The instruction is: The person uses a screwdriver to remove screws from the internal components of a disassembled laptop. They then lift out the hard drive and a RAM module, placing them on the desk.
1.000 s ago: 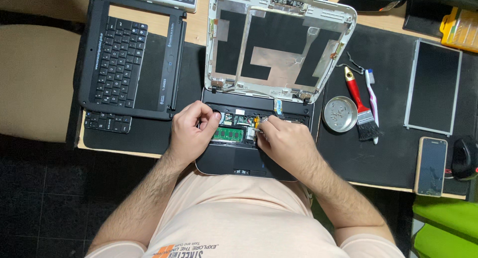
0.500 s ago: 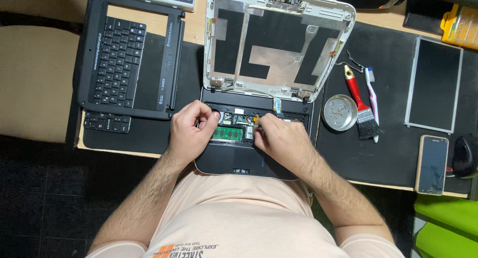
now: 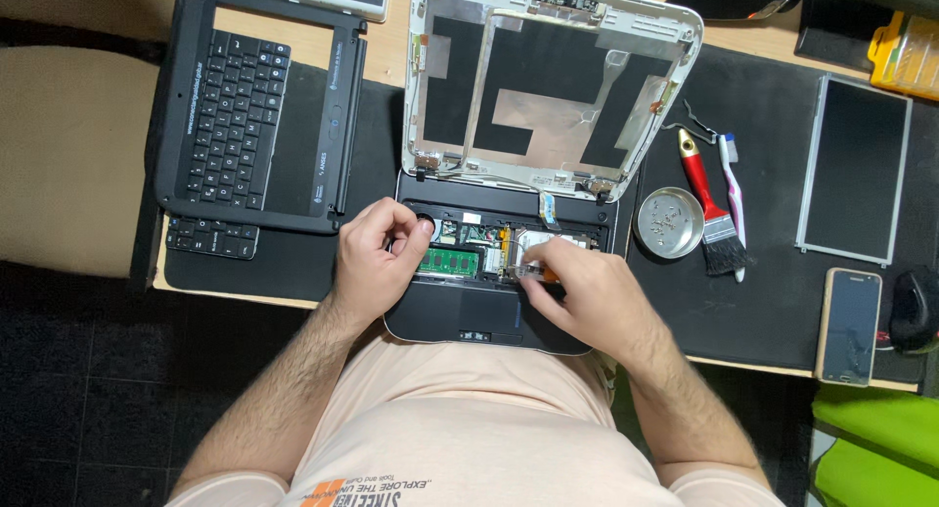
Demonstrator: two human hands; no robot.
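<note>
Here, upper left of the frame: detached keyboard bezel (image 3: pixel 256 106) on the worktop (image 3: pixel 782 311). At centre, a small opened laptop (image 3: pixel 499 272), base dark and glossy, green memory stick (image 3: pixel 449 263) and boards bared, white lid shell (image 3: pixel 548 82) stripped of its screen. Left hand (image 3: pixel 380 258) curled against the base's left edge; right hand (image 3: pixel 585 292) pinching a small clear-and-orange part (image 3: pixel 533 268). Rightward: screw dish (image 3: pixel 668 222), red-handled brush (image 3: pixel 709 209), loose screen panel (image 3: pixel 854 170).
</note>
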